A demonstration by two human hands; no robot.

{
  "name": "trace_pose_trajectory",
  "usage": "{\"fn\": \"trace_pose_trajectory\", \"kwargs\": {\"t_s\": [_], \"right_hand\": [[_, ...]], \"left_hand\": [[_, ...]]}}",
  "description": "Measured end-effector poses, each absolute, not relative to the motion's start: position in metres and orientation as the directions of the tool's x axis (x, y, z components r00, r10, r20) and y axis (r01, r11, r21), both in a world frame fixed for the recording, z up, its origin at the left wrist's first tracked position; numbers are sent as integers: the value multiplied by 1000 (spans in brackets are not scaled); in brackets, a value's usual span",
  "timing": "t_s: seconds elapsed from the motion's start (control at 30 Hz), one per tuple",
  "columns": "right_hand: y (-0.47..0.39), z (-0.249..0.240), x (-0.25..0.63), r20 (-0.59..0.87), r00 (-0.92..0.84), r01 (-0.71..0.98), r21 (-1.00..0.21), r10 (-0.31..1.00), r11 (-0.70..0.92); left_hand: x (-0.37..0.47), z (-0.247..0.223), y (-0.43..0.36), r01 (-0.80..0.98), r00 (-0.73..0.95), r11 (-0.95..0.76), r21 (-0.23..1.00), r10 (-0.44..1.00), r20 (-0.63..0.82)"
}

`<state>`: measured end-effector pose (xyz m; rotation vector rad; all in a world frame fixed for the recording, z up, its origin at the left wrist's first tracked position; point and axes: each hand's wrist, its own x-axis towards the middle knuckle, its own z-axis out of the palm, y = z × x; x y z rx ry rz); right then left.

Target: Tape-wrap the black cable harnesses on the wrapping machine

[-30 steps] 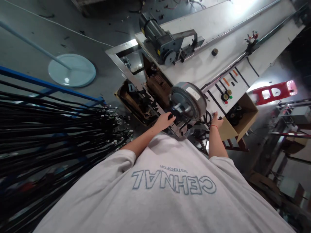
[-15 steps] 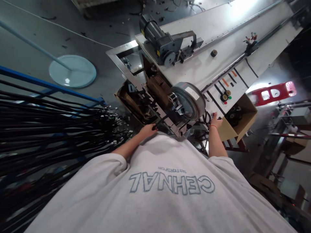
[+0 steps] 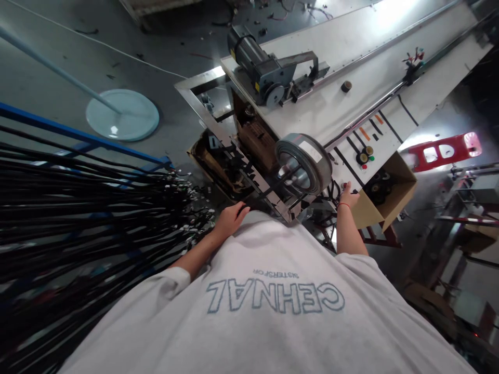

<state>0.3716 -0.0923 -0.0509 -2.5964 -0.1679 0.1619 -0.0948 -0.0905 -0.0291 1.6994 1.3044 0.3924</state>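
Left hand [image 3: 230,221] clamped on black strip [image 3: 268,192], best kept taut to wheel [image 3: 313,162] ahead-right; right hand [image 3: 348,198] apart, can't tell grip.

Left hand [image 3: 231,218] curled, right hand [image 3: 348,198] outstretched.

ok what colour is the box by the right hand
Tan; the box by the right hand shows best in the head view.
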Motion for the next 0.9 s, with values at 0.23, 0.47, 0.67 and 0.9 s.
{"fn": "trace_pose_trajectory", "kwargs": {"t_s": [0.23,0.47,0.67,0.9], "right_hand": [[-93,-51,370,-71,987,84,-538,145,-839],[-94,-51,369,-81,987,78,-531,142,-844],[-93,-48,366,-84,989,62,-534,126,-844],[-92,-44,362,-96,987,58,-523,127,-851]], "left_hand": [[-62,-30,-71,584,406,-39,811,879,-250],[-29,-28,-61,528,445,-51,847,866,-226],[-5,-25,-51,526,445,-57,849,868,-218],[5,-31,-39,531,422,-60,845,884,-203]]}}
